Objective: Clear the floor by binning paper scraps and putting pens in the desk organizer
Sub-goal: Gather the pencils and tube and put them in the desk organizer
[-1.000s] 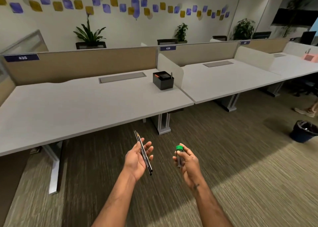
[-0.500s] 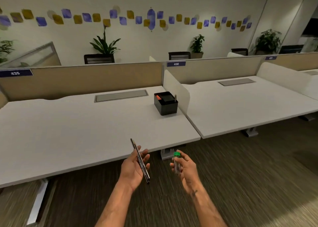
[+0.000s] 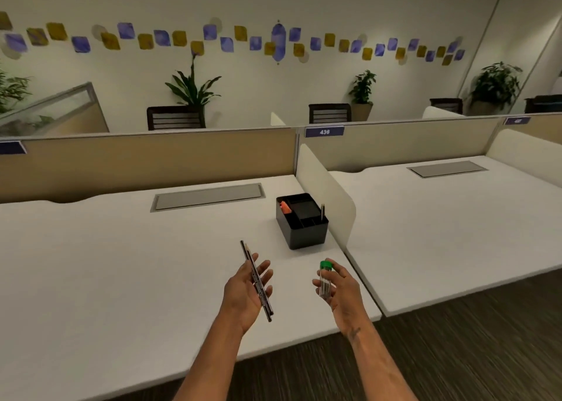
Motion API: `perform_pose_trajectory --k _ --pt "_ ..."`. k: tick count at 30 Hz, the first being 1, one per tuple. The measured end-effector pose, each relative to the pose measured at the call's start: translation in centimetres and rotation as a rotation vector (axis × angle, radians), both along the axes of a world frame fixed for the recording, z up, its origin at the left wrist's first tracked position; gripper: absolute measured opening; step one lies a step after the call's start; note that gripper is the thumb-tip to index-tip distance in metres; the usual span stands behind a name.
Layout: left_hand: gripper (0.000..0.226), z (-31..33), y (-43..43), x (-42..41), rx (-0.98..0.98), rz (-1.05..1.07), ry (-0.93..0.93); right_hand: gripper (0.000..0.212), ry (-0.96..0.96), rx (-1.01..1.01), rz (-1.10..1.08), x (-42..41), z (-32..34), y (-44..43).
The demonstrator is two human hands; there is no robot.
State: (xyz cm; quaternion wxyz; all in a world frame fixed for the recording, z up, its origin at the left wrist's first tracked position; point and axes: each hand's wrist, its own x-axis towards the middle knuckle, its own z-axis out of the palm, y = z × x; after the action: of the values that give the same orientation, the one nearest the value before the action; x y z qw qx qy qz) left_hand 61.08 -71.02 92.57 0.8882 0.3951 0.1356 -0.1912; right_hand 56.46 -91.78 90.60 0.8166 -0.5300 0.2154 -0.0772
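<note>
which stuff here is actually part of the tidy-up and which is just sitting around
In the job: pens across the left hand; green-capped tube gripped by the right hand; black desk organizer.
Just there: potted plants, chairs, wall patches, desk divider.

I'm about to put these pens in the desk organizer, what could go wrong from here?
1. The pens lie loose across the left hand's flat palm, not gripped; tilting it could send them sliding off.
2. The right hand grips a green-capped clear tube, so it cannot easily steady them.
3. The black desk organizer has narrow compartments, one holding an upright silver pen, so a bundle may miss.
</note>
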Motion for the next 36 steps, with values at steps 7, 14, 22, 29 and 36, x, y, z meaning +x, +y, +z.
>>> perform_pose_trajectory --k 7,14,22,29,36 --pt "0.031 0.7 -2.5 11.0 0.026 -0.061 0.0 0.033 0.024 -0.099 -0.035 9.7 -0.1 -1.8" --pt "0.029 -0.4 -4.6 17.7 0.036 -0.08 0.009 0.031 0.083 -0.223 -0.096 17.2 -0.4 -4.4" --pt "0.031 -1.1 -6.3 21.7 0.007 -0.008 0.029 0.043 0.097 -0.332 -0.098 23.2 -1.1 -7.6" --pt "0.033 -1.6 -8.1 24.0 0.018 0.029 0.047 0.04 0.117 -0.582 -0.116 26.7 -2.4 -8.9" --pt "0.029 -2.2 -9.8 25.0 0.053 0.039 0.053 0.032 0.092 -1.006 0.084 28.2 -4.4 -8.8"
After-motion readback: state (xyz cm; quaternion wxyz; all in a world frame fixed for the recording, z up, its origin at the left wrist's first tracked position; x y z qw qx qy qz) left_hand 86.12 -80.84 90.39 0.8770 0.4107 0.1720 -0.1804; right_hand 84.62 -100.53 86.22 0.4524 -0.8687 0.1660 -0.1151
